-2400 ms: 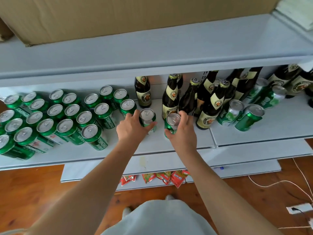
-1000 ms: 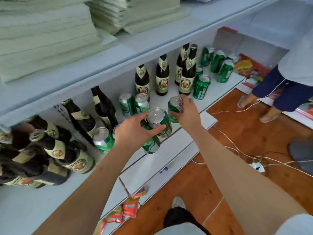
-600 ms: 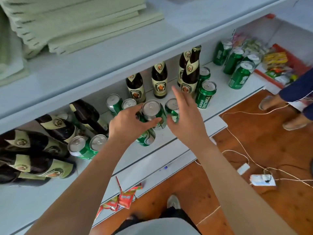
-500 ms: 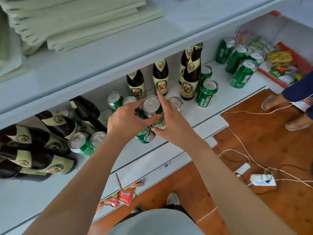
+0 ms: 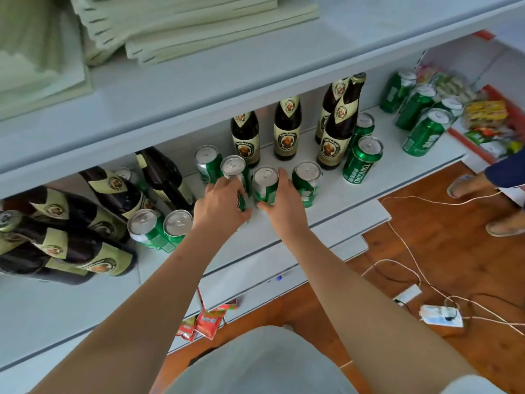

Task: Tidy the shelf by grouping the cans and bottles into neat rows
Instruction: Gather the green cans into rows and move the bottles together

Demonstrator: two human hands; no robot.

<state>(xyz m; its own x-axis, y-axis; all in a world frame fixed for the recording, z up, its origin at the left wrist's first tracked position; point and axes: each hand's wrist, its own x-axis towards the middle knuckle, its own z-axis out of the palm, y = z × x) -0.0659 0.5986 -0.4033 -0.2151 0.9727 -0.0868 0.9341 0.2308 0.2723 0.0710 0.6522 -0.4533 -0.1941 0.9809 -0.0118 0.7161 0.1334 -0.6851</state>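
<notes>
- Green aluminium cans with silver tops: a loose cluster of four stands mid-shelf; the left hand [image 5: 220, 204] curls its fingers round one green can [image 5: 235, 177], and the right hand [image 5: 279, 201] wraps another silver-topped green can [image 5: 265, 184] from its right side, thumb at the can's base. Both cans stand upright on the white metal shelf [image 5: 335, 194], just beside each other.
- Further green cans: a pair at left [image 5: 162, 227], two beside the bottles at right [image 5: 362, 160], four at the far right end [image 5: 423, 118].
- Dark brown glass bottles with cream labels: four upright at the back [image 5: 287, 127]; a leaning group at left [image 5: 85, 223].
- Progress, as judged: early to middling. Cans remain in separate clumps mixed among bottles, with no straight row formed; the left-hand bottles need righting.
</notes>
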